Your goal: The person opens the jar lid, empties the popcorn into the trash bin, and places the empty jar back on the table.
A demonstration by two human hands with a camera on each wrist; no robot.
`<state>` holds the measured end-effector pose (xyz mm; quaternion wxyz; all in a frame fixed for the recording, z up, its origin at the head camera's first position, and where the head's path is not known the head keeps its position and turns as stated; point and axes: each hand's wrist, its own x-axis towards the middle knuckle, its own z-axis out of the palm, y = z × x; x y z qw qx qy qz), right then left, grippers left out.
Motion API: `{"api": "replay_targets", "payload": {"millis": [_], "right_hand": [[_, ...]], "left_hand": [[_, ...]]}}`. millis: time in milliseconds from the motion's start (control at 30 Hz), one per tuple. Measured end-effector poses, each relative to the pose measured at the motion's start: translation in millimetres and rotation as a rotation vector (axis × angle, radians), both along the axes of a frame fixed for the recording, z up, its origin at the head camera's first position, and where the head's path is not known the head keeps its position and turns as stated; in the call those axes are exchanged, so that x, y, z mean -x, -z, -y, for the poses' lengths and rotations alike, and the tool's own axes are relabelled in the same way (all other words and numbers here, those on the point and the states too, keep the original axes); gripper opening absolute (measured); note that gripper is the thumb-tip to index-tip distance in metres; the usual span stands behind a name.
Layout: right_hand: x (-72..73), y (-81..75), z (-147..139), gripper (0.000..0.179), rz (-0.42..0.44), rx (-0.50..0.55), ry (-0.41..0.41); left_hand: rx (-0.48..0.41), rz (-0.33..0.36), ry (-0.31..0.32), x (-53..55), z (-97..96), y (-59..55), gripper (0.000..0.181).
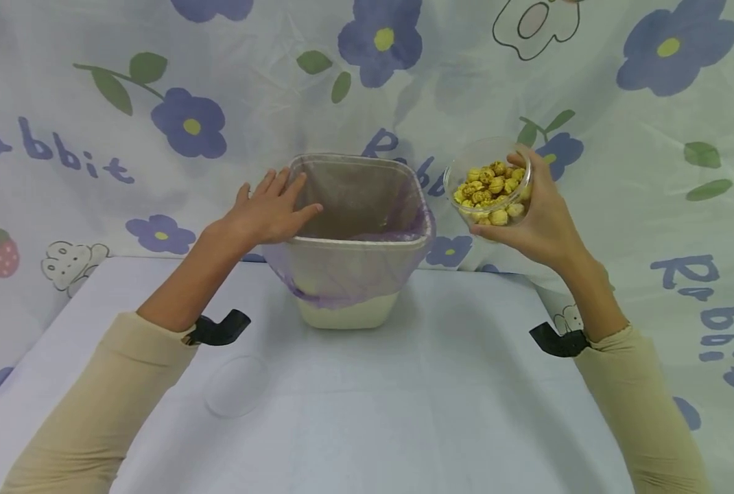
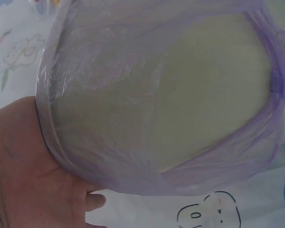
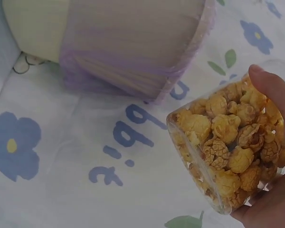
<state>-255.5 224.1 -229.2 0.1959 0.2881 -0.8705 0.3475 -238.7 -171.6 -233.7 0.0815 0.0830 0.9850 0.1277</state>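
A white trash bin (image 1: 345, 312), lined with a thin purple plastic bag (image 1: 348, 271), stands toward the back of the table. At its left rim is my left hand (image 1: 268, 213), fingers extended and spread; the left wrist view shows the palm side against the bin's edge. My right hand (image 1: 546, 219) grips a clear plastic jar (image 1: 453, 182) to the right of the bin, raised to about rim height. The jar is tilted, its lidless mouth facing me in the head view. Yellow-brown caramel popcorn (image 3: 228, 142) fills much of it.
A clear round lid (image 1: 237, 387) lies on the white table (image 1: 367, 425), in front and left of the bin. Behind the table hangs a flower-printed cloth (image 1: 268, 103). Black straps with dark pieces (image 1: 221, 329) sit at both wrists.
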Motion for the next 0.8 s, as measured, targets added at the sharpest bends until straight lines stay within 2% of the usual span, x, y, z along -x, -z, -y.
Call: {"api": "replay_targets", "payload": {"millis": [333, 567, 800], "right_hand": [[16.3, -18.5, 19.9, 0.12, 0.005, -0.117, -0.01], [24.8, -25.0, 34.3, 0.122, 0.009, -0.221, -0.01], [32.0, -29.6, 44.0, 0.123, 0.006, -0.355, 0.039]], "left_hand": [[-0.016, -0.013, 0.001, -0.8, 1.3, 1.4, 0.078], [-0.015, -0.02, 0.006, 0.0, 2.9, 2.9, 0.078], [-0.011, -0.014, 0.003, 0.1, 2.7, 2.3, 0.079]]}}
